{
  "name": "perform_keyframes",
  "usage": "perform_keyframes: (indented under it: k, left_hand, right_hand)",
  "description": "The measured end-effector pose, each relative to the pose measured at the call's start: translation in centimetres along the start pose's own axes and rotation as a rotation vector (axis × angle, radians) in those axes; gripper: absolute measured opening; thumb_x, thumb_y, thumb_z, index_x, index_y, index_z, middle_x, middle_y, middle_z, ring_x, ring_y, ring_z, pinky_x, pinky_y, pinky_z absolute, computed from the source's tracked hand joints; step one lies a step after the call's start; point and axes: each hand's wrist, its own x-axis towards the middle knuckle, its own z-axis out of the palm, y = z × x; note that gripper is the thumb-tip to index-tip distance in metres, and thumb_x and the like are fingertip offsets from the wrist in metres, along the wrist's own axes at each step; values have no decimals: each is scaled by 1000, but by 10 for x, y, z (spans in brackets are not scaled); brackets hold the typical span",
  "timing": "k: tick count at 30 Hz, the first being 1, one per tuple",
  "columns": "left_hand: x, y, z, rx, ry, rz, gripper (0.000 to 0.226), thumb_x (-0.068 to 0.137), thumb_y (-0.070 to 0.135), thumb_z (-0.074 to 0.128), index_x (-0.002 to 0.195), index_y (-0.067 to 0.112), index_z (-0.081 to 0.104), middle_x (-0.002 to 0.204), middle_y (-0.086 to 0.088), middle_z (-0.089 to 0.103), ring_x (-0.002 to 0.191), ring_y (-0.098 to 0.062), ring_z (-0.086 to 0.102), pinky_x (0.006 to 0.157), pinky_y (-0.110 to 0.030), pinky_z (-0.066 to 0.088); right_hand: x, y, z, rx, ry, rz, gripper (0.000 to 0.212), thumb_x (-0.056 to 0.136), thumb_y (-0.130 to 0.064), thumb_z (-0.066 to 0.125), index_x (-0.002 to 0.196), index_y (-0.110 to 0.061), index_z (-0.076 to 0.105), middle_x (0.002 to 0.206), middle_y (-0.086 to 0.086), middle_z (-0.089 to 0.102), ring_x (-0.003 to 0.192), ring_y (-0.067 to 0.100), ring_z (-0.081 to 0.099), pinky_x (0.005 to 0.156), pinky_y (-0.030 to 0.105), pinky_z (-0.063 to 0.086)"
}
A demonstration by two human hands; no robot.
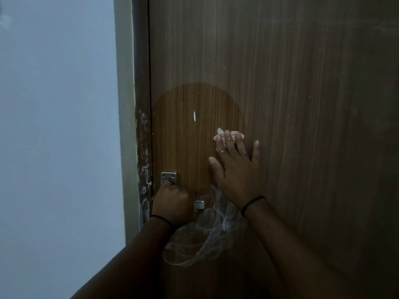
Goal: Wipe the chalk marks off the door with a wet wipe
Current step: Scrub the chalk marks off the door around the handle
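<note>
A brown wood-grain door [291, 104] fills the view. My right hand [235, 169] lies flat on it, straight fingers pressing a crumpled white wet wipe [220, 133] against the wood. A darker damp oval [194, 134] spreads around and above the hand, with one small white streak [194, 116] inside it. White chalk scribbles [207, 231] remain below my right wrist. My left hand [173, 203] grips the metal door handle [199, 204], fingers curled around it beneath its screwed plate [168, 176].
The door frame [142, 147] at the left carries white smears [143, 169] along its lower part. A pale wall [58, 126] stands left of the frame. Both of my forearms reach up from the bottom of the view.
</note>
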Motion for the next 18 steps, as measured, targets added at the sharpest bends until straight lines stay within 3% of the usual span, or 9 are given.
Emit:
perform_keyframes:
  k: [3,5,8,12,18]
  left_hand:
    - [-1,2,0,27,29,7,42,79,55,45,60,22,63,57,4,64,52,-17,60,72,-33,44]
    - [-1,2,0,46,20,-6,44,79,53,43,57,21,62,55,3,64,50,-19,59,71,-34,45]
    - [-1,2,3,46,1,9,43,83,56,45,64,22,63,61,3,65,57,-19,61,76,-34,44]
    - [-1,1,3,44,24,2,49,83,60,37,65,22,64,61,4,65,56,-17,60,75,-34,43]
    - [0,3,2,46,34,-15,57,81,59,25,58,22,61,56,4,63,51,-18,57,70,-33,40]
  right_hand:
    - [-7,-10,2,-23,-53,-78,61,104,-54,19,159,-27,20,167,-7,10,155,15,-1,122,59,-5]
    - [-22,1,4,-64,-83,-112,59,105,-52,21,159,-29,18,167,-8,9,155,14,-2,121,62,-1]
    - [-32,20,2,-90,-74,-46,57,106,-49,19,159,-31,10,168,-9,4,154,14,-4,120,64,1]
    - [-8,4,-1,-21,-20,51,63,104,-54,20,159,-26,9,166,-4,-3,155,19,-5,121,59,-6]
    - [-35,9,13,-120,-92,-128,61,105,-52,21,160,-25,13,168,-5,3,155,16,-5,121,62,-2]
